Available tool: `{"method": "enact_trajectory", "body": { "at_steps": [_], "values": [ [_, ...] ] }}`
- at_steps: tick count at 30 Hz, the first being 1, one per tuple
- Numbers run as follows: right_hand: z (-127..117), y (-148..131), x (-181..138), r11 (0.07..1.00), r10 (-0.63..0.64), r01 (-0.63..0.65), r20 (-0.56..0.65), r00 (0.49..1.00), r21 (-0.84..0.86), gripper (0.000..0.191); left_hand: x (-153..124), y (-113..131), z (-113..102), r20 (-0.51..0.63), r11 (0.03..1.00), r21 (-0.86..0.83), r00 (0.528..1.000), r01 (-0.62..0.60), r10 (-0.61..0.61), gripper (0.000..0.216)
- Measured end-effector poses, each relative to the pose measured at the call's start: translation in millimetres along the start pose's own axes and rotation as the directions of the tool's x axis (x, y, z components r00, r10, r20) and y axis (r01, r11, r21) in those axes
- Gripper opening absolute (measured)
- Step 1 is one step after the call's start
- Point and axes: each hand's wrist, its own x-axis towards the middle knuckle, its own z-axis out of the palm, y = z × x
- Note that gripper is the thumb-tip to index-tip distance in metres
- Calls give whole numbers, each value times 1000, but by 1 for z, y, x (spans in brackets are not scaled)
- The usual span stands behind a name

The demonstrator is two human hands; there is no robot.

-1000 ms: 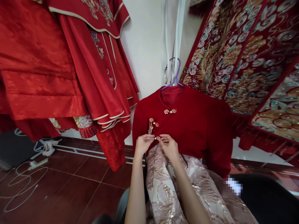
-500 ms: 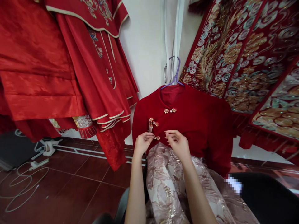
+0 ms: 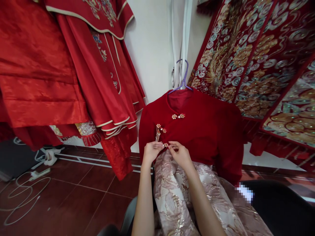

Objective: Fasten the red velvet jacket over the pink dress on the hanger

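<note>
A dark red velvet jacket (image 3: 206,131) hangs on a purple hanger (image 3: 182,78) in front of me, over a pale pink and gold brocade skirt (image 3: 177,196). Three pearl and gold clasps run down its slanted front; the lowest clasp (image 3: 165,144) sits between my hands. My left hand (image 3: 151,152) pinches the jacket edge just left of that clasp. My right hand (image 3: 179,153) pinches the clasp from the right, fingers pressed together. The upper clasp (image 3: 178,116) and the middle clasp (image 3: 159,129) with a small tassel are closed.
Red satin garments (image 3: 61,72) hang at the left. Red panels with gold and silver embroidery (image 3: 258,59) lean at the right. A white cable (image 3: 22,193) and a plug lie on the dark red tiled floor. A black chair (image 3: 278,206) is at the lower right.
My right hand, which had drawn away to the right half a second ago, has come back to the lowest clasp. My left hand has stayed at the jacket edge.
</note>
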Motion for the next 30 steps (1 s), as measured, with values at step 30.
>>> {"method": "enact_trajectory", "body": {
  "at_steps": [30],
  "values": [
    [-23,-20,-8,992,-55,43,97,994,119,22,-8,33,18,96,841,-529,993,115,-75,30]
  ]
}}
